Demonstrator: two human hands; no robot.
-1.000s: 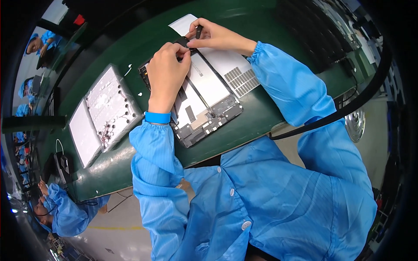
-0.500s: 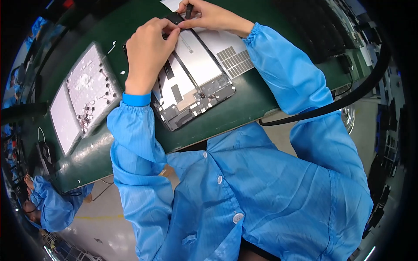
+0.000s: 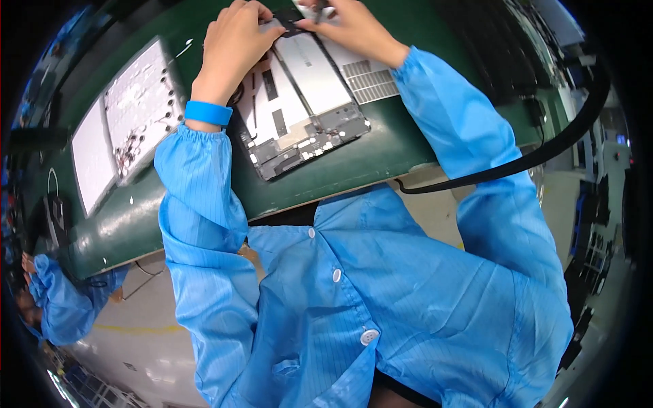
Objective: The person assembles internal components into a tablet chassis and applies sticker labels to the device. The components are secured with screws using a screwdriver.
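Note:
An opened tablet point(image 3: 309, 85) lies on the green table, with silver panels inside and dark boards along its near end. At its far left corner is my left hand point(image 3: 235, 41); the fingers curl and the thumb presses on the dark far edge, gripping the tablet there. My right hand point(image 3: 360, 30) hovers by the far right corner, its fingers closed round a dark, slim-handled tool point(image 3: 320, 8) that is partly cut off by the picture's top. A blue band point(image 3: 209, 113) circles my left wrist.
On the left lies a white tray point(image 3: 139, 95) of small dark round parts on wires, beside a white panel point(image 3: 94, 160). A sheet with a grid of labels point(image 3: 371, 81) lies right of the tablet. A thick black cable point(image 3: 503, 173) crosses at right. Another person's blue sleeve point(image 3: 68, 299) shows lower left.
The view has shifted, so the table sits higher in the picture. My right hand and its tool have moved away from my left hand, toward the far right. My left thumb stays at the tablet's far edge.

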